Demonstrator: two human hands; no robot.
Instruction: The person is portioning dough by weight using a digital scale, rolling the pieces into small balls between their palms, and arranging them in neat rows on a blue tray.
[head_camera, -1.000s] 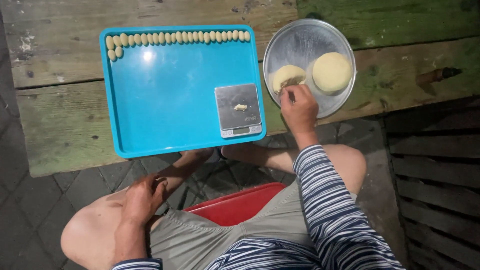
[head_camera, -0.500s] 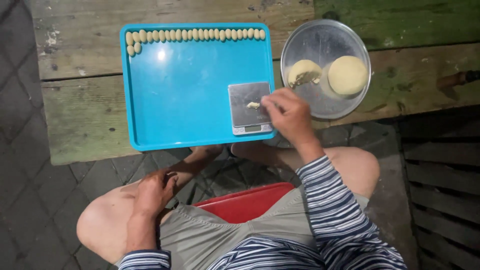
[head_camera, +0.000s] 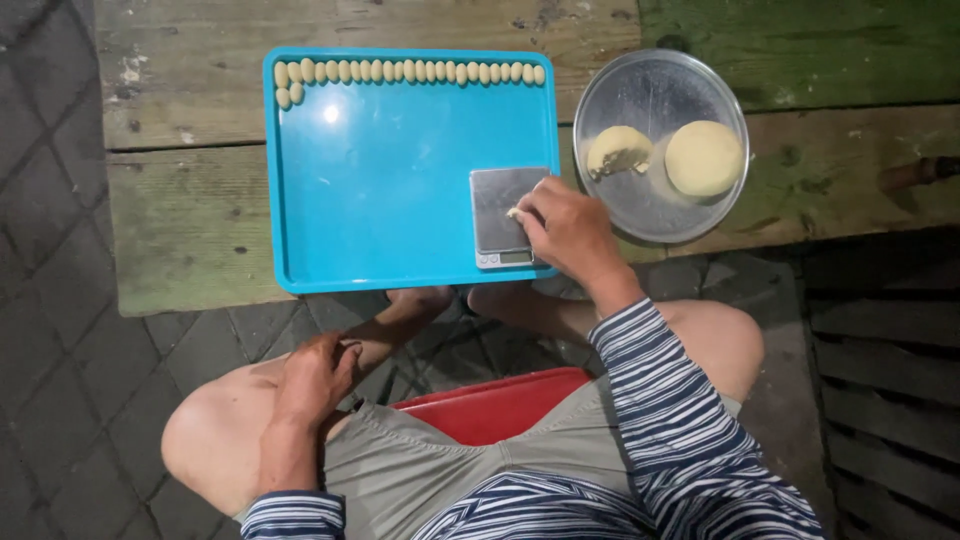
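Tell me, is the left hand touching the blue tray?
Apart. The head view shows the left hand resting on the person's knee, with bare pavement between it and the blue tray on the wooden table.

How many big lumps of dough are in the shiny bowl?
2: a torn pale dough lump on the left of the round metal bowl, a smooth round pale dough ball on the right.

The right hand (head_camera: 568, 232) holds a small dough piece (head_camera: 514, 212) over the scale (head_camera: 500, 215) on the blue tray (head_camera: 400, 180); the left hand (head_camera: 312, 378) rests on the thigh.
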